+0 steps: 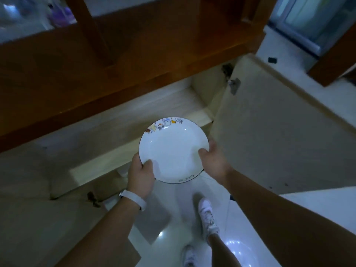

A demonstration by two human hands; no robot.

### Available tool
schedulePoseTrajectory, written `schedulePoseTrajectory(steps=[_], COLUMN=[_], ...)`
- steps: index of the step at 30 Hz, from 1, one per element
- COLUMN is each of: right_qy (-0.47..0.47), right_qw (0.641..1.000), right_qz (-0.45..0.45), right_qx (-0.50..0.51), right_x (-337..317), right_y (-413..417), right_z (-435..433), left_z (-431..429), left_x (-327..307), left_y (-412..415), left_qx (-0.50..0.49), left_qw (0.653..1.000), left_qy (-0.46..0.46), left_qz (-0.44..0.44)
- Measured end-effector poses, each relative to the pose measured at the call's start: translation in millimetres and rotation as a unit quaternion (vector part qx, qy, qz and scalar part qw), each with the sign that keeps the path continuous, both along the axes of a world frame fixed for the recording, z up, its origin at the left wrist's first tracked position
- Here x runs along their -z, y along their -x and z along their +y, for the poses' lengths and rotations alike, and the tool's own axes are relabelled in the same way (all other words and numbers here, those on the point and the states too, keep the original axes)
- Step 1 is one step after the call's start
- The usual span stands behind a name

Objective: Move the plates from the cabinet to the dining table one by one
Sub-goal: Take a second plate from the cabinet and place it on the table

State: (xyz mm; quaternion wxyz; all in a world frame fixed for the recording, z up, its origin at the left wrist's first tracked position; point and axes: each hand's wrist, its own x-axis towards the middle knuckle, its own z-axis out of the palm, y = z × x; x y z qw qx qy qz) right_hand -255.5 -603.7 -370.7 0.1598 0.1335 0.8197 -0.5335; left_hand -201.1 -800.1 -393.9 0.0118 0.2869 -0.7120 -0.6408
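A round white plate [173, 149] with a thin dark rim and small coloured cartoon figures along its far edge is held level in front of me, above the floor. My left hand [141, 175] grips its near-left edge, thumb on top. My right hand [212, 158] grips its right edge, thumb over the rim. The plate hangs just in front of the open lower cabinet [119, 120], whose pale inner shelf shows behind it. The dining table is not in view.
The right cabinet door [279, 132] stands wide open beside my right arm. Another open door panel [63, 218] lies at the lower left. A dark wooden countertop [96, 74] overhangs the cabinet. My white shoes [207, 214] stand on a glossy tiled floor.
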Motion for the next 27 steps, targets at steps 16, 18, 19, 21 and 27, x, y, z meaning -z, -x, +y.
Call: schedulePoseTrajectory(steps=[16, 18, 19, 21, 27], right_qy=[0.101, 0.111, 0.115, 0.121, 0.13], right_qw=[0.976, 0.968, 0.964, 0.955, 0.938], right_qz=[0.08, 0.085, 0.091, 0.103, 0.126], right_qx=[0.177, 0.206, 0.221, 0.249, 0.297], right_x=[-184, -197, -201, -213, -242], right_y=[-117, -133, -142, -163, -234], right_z=[130, 156, 171, 200, 286], left_z=[118, 143, 157, 188, 284], left_x=[-187, -204, -213, -228, -254], left_y=[-50, -50, -53, -62, -108], left_qx=[0.147, 0.188, 0.206, 0.233, 0.281], left_qw=[0.986, 0.978, 0.974, 0.967, 0.953], left_qy=[-0.012, 0.002, 0.006, 0.002, -0.049], left_qz=[0.081, 0.089, 0.094, 0.105, 0.103])
